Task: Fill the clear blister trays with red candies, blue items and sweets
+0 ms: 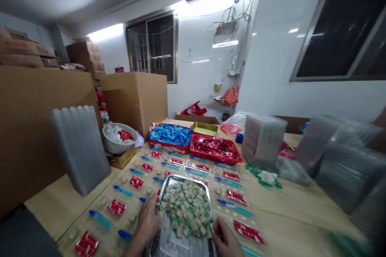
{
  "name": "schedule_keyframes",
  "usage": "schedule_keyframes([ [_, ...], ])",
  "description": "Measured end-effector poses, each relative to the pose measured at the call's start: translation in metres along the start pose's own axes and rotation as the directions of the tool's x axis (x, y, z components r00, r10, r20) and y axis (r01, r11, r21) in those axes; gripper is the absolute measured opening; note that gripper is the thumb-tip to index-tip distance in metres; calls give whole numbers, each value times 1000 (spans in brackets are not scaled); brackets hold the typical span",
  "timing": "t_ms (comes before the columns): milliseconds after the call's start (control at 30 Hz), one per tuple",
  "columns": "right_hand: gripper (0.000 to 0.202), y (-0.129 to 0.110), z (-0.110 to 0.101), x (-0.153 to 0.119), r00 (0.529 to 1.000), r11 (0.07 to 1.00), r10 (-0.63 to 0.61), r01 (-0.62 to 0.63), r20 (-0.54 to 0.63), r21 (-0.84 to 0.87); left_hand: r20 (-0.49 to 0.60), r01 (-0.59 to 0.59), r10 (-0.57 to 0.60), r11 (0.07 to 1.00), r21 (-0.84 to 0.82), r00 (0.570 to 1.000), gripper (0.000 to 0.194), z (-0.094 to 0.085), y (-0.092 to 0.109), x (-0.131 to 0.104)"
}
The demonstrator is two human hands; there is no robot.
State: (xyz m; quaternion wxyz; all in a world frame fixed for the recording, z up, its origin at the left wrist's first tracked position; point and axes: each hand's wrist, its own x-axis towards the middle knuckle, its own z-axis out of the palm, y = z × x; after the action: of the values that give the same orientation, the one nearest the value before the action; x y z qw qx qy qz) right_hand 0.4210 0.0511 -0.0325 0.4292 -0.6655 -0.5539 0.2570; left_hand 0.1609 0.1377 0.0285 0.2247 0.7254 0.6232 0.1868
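A metal tray (210,204) full of small tan and green square pieces (187,209) is between my hands at the bottom centre. My left hand (149,217) grips its left rim, fingers wrapped round the edge. On the right rim my right hand (224,237) is closed, its fingers curled at the tray's side. Beneath and around the tray, clear plastic packs lie in rows, holding red patterned packets (116,207), blue-capped items (123,191) and small square pieces.
Behind the rows stand a bin of blue items (170,134), a red basket of red packets (241,157) and a yellow tray (205,129). Stacked clear trays (81,148) rise left, more (263,140) right. A white basket (119,146) sits by cardboard boxes (152,98).
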Motion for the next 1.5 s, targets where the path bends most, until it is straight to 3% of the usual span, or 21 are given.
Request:
schedule_keyframes([
  [167,12,-7,-2,-2,1000,996,2,-3,11,88,-39,-41,40,999,-16,998,40,-8,3,0],
  [300,20,-13,5,-4,995,993,-26,37,-94,109,-110,-15,11,1000,-28,994,34,-24,8,-10],
  [367,22,-25,11,-5,996,992,-46,55,-79,115,-152,-13,8,1000,-27,988,31,-34,3,-16],
  [467,18,-61,24,-11,995,983,-91,81,50,164,-213,-17,9,999,-36,977,25,-53,-21,-26],
  [633,2,-119,73,-28,987,947,-95,50,130,318,-243,-50,27,995,-90,970,9,-94,-92,-39],
  [733,9,-138,109,-35,968,899,-64,-49,241,436,-246,-5,-18,996,-91,969,6,-120,-131,-43],
  [833,15,-150,138,-39,945,833,-22,-163,327,528,-242,55,-70,996,-69,968,8,-138,-156,-45],
  [1000,19,-158,161,-33,914,779,64,-296,400,552,-262,117,-126,992,-53,957,10,-141,-177,-40],
  [1200,22,-168,168,-28,925,829,41,-243,379,504,-277,114,-130,991,-74,952,9,-142,-188,-36],
  [1300,25,-179,176,-39,933,882,-23,-150,358,447,-288,154,-182,981,-117,940,13,-156,-200,-51],
  [1500,28,-204,203,-76,902,909,-142,-44,408,414,-266,322,-336,942,-97,903,20,-198,-229,-108],
])
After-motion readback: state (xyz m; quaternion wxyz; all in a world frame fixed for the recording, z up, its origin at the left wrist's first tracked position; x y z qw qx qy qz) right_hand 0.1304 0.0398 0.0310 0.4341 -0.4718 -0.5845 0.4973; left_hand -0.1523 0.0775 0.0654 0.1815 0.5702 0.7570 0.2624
